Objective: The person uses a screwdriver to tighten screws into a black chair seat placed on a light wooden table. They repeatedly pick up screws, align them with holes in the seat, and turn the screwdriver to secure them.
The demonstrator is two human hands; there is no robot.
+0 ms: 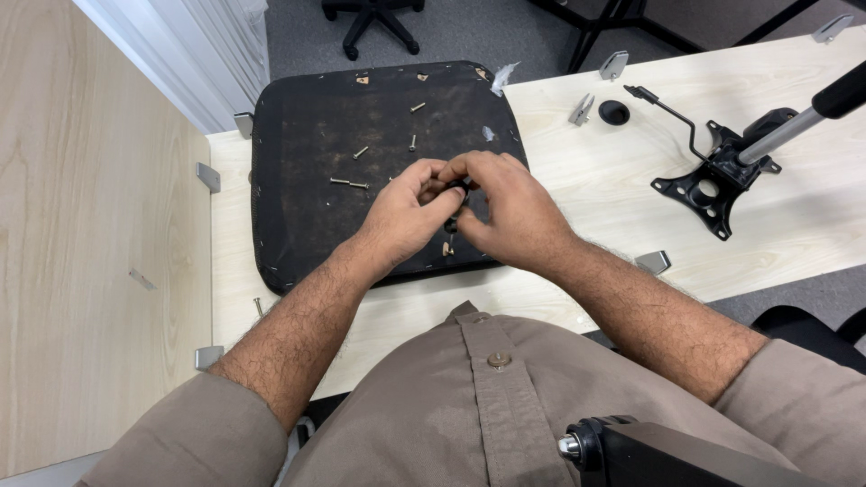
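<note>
We've got both hands bunched together over the upturned black seat pad (307,171): left hand (406,212) and right hand (505,207) have their fingers curled in, pinching a small black part (456,187) between the fingertips, though we can't tell what it is. Loose screws (350,183) lie on the pad just left of the hands, and the black chair mechanism (717,176) sits well off right on the table (586,180).

Taupe buttoned shirt (478,406), sleeves seemingly rolled up
</note>
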